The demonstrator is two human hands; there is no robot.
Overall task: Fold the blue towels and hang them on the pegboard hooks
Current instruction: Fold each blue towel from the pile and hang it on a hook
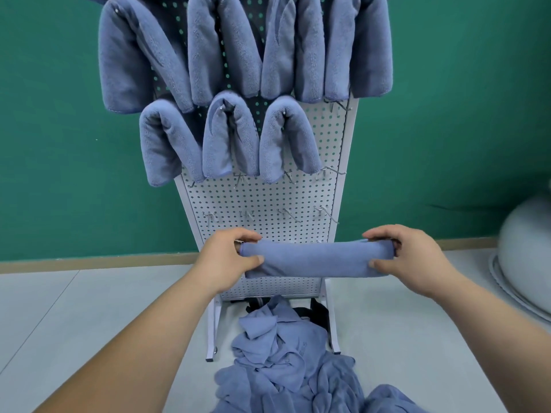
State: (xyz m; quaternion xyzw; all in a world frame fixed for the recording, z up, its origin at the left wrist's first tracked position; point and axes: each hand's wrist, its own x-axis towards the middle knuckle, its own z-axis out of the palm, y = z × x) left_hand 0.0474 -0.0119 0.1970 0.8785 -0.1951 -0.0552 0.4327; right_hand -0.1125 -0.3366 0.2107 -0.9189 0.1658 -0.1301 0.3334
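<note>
Half pale grey floor (89, 308), half green wall (44, 114), and between the fingers of the left hand (226, 257) and right hand (408, 257), each gripping one end, stretches a smooth folded blue towel (316, 259)

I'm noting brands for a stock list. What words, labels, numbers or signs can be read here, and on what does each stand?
No text here is legible.
towel pile: one towel bears a small tone-on-tone mark, too blurred to read.
folded towel, hung towels, pegboard: no writing visible.
</note>
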